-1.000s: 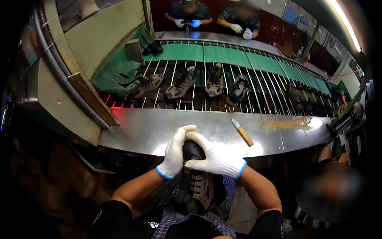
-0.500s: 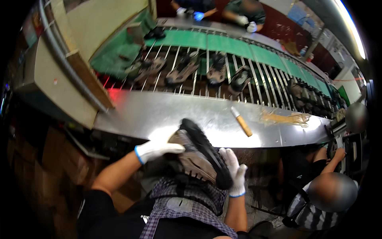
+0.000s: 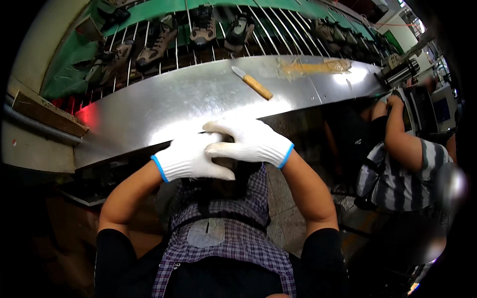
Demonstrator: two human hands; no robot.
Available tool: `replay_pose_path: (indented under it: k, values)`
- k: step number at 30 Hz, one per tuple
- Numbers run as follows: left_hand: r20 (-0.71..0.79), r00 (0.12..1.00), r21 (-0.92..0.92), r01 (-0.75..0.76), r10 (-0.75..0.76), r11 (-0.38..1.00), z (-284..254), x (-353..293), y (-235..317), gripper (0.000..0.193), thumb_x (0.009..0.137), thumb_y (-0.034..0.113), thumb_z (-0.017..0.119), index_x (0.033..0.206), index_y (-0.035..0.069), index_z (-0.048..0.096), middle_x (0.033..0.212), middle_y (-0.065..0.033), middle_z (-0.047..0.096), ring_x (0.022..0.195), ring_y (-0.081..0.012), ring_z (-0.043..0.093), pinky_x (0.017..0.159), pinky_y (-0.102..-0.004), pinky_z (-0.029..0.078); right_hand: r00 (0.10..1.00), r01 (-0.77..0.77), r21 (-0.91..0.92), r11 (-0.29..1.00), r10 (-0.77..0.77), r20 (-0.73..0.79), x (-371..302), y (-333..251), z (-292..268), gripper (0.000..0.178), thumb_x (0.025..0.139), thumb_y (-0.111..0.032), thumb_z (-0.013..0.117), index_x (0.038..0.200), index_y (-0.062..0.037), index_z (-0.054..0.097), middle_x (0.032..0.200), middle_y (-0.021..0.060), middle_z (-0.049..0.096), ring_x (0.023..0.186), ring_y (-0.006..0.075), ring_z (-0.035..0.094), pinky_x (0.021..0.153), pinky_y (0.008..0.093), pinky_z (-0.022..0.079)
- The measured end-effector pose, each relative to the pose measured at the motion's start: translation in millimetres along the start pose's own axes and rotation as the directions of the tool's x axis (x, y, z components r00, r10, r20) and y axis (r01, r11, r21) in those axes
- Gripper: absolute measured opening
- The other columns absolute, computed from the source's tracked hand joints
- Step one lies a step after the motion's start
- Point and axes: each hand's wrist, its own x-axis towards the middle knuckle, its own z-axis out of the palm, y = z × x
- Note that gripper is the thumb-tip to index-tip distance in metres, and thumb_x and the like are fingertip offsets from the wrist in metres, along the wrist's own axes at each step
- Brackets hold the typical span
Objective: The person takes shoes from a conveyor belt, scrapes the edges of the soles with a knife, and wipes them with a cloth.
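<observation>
My left hand (image 3: 186, 158) and my right hand (image 3: 248, 141), both in white knit gloves with blue cuffs, meet in front of my apron at the near edge of the metal table. Between and below them shows a small dark, brownish part of a shoe (image 3: 227, 166); the gloves hide nearly all of it. My left hand is closed around it with the thumb stretched toward the right. From above, the curved fingers of my right hand overlap the left one and close on the shoe. A knife with a wooden handle (image 3: 257, 87) lies on the table beyond my hands.
The shiny metal table (image 3: 144, 107) borders a rack of metal rods (image 3: 177, 47) holding several brown-and-black shoes (image 3: 158, 40). Brown tape (image 3: 318, 67) sticks to the tabletop. At the right sits a person in a striped shirt (image 3: 392, 171). A metal pipe (image 3: 42, 126) runs at the left.
The shoe has swung from a raised, sole-visible tilt to a place mostly hidden under my gloves. My right hand has come over beside the left. The view has shifted, so the table sits higher.
</observation>
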Motion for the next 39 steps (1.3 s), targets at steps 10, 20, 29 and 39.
replay_pose_path:
  k: [10,20,29,39]
  values:
    - [-0.113,0.954,-0.495,0.188,-0.277,0.848,16,-73,-68,0.064,0.092,0.033,0.081,0.143,-0.002,0.066,0.134,-0.0156,0.073,0.121,-0.0249,0.069,0.109,-0.0393,0.053,0.893,0.104,0.861,0.497,0.335,-0.301,-104,157,114,0.035,0.093,-0.019,0.065,0.114,0.0039,0.08,0.139,0.0234,0.073,0.132,0.0332,0.067,0.12,0.0448,0.047]
    - [-0.135,0.98,-0.882,-0.051,-0.148,0.468,25,76,-34,0.04,0.11,0.029,0.066,0.085,-0.001,0.078,0.079,-0.0105,0.078,0.071,-0.0176,0.073,0.077,-0.0327,0.06,0.953,0.297,0.647,0.702,-0.18,-0.242,-102,26,81,0.075,0.089,-0.056,0.084,0.133,0.0012,0.064,0.133,0.0181,0.066,0.126,0.0326,0.065,0.112,0.0456,0.05]
    - [-0.668,0.74,-0.233,-0.305,0.076,0.923,90,-28,-1,0.074,0.092,0.026,0.085,0.151,-0.007,0.053,0.149,-0.0291,0.058,0.14,-0.0436,0.06,0.12,-0.0513,0.048,0.862,0.189,0.435,0.88,0.063,-0.503,-104,45,122,0.085,0.077,-0.027,0.099,0.142,0.0015,0.053,0.133,0.0179,0.059,0.122,0.03,0.064,0.108,0.0427,0.052]
    - [-0.635,0.766,-0.416,-0.226,-0.103,0.881,115,-43,21,0.06,0.073,0.021,0.099,0.119,0.001,0.067,0.113,-0.0186,0.07,0.104,-0.035,0.074,0.09,-0.0415,0.062,0.908,0.152,0.39,0.908,0.028,-0.418,-106,58,108,0.081,0.075,-0.023,0.097,0.138,0.0011,0.051,0.129,0.0121,0.057,0.117,0.0214,0.061,0.106,0.0389,0.051]
